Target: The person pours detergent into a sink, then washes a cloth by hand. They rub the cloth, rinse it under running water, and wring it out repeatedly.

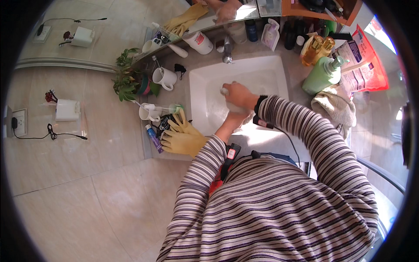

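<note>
My right hand (240, 95) is above the white rectangular sink basin (198, 98), its fingers closed on a wet, whitish cloth-like thing (233, 107). Lower and partly beneath it, my left hand (238, 118) touches the same thing; its fingers are largely hidden, so its grip cannot be told. Cloudy water or suds seem to lie in the basin. Behind the basin stands a chrome faucet (227, 52). A pair of yellow rubber gloves (186, 139) lies on the counter left of the basin, close to my left sleeve.
Left of the basin are white mugs (164, 78), a toothpaste tube (154, 139) and a potted plant (126, 78). At right stand a green pump bottle (322, 75), a beige towel (334, 106) and a red-and-white bag (366, 68). A mirror (98, 19) runs behind the counter.
</note>
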Demonstrator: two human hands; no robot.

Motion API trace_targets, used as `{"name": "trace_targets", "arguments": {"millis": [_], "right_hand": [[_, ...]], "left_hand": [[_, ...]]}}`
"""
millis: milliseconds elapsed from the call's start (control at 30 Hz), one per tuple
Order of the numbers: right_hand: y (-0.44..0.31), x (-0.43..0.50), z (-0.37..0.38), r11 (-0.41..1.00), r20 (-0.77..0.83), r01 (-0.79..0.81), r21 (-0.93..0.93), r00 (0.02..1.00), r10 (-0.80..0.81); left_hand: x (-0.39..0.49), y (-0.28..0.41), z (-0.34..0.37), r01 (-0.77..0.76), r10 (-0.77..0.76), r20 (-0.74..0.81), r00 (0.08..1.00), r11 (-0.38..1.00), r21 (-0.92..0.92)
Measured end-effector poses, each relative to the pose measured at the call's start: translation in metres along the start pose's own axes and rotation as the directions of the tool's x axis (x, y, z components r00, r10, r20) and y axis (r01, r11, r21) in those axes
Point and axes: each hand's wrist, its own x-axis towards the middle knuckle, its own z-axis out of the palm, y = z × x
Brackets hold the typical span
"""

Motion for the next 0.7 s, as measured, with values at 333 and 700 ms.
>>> {"name": "trace_targets", "arguments": {"millis": [333,700], "right_hand": [[-0.001,-0.033,0.049,0.964,-0.106,-0.032,0.265,0.992,0.063],[0.13,-0.023,0.039,0.942,0.272,-0.298,-0.157,0.904,0.331]], "left_hand": [[-0.024,-0.071,-0.029,-0.172,0.215,-0.191,0.958,0.961,0.216],[-0.067,-0.074,-0.022,-0.021,0.34,-0.614,0.712,0.885,0.465]]}}
